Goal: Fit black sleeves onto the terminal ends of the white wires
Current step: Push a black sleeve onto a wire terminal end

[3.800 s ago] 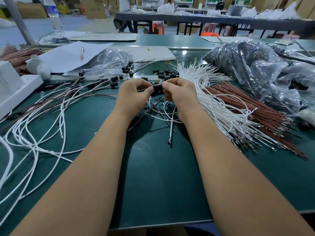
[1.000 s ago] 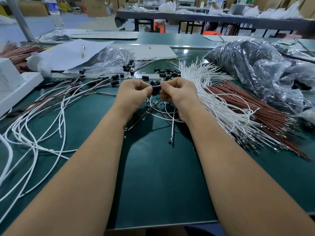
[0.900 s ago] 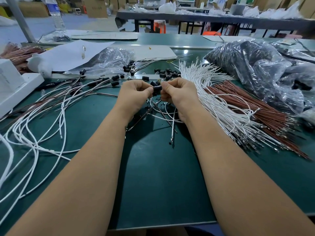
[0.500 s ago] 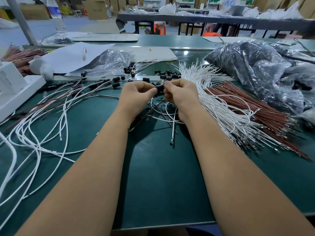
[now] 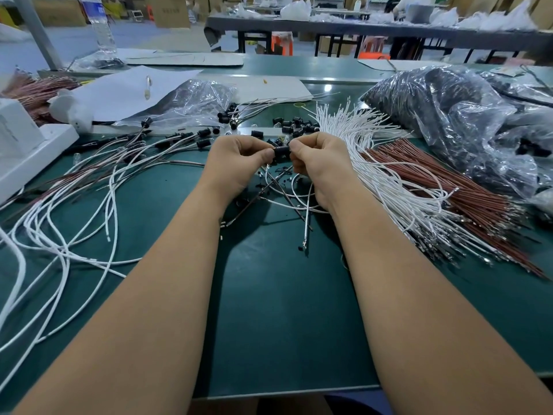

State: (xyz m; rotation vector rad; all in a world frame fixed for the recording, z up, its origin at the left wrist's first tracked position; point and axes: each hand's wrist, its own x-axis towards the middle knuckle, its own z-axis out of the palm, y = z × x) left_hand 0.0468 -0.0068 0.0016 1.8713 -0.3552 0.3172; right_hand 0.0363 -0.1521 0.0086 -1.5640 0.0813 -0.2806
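Green table [image 5: 284, 310] lay strewn with wires. Above its middle, left hand [image 5: 236, 163] and right hand [image 5: 317, 163] each pinched one end of a black sleeve [image 5: 282, 151], its long axis running side to side, equally near both grips.

Brown wires [image 5: 443, 187], plastic bags [image 5: 466, 121], bottle [image 5: 100, 25]

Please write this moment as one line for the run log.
left hand: pinches sleeve | right hand: pinches sleeve | stage: fitting, above table
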